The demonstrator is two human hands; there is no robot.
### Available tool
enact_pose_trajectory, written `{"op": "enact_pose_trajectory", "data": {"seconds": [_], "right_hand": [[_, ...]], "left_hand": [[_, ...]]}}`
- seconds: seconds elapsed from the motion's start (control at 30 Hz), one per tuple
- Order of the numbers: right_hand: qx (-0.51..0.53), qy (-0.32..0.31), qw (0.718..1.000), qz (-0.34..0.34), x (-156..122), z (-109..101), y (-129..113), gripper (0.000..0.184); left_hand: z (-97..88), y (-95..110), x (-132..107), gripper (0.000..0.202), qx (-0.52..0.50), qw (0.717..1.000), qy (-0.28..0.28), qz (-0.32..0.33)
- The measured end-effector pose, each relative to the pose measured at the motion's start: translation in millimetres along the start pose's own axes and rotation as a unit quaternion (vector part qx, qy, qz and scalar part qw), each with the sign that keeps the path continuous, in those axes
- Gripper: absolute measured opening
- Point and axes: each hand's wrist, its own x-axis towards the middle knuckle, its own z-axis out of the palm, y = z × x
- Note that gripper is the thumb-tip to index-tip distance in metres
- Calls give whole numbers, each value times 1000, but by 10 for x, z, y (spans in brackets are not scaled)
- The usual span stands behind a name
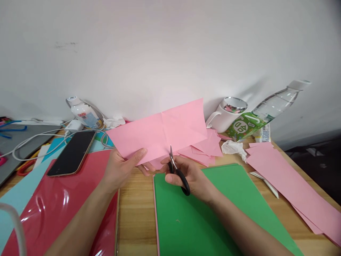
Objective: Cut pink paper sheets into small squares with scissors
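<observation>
A creased sheet of pink paper (149,131) is held up above the table, its lower left edge pinched by my left hand (125,165) between thumb and fingers. My right hand (189,174) grips a pair of black-handled scissors (183,181). Their metal blades point up at the lower edge of the sheet, near its middle crease; whether they have cut into it I cannot tell. Behind and below the sheet lie several cut pink pieces (207,145), partly hidden by it. Under my right forearm is a stack of green paper (202,224).
Left: a phone (71,153) on a red glossy pack (61,202), a white cable (34,133), a small bottle (85,112). Right: a white mug (226,113), a green packet (243,126), a tilted clear bottle (279,101), crumpled tissue (234,148), long pink strips (290,185). A wall stands behind.
</observation>
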Motion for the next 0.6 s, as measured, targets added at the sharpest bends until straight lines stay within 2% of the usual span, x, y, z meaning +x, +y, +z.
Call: {"op": "enact_pose_trajectory", "data": {"seconds": [0.6], "right_hand": [[17,-20,1000,7,5,-11,21,36]], "left_hand": [[-62,-37,11,15,-4,999,-31,25]]}}
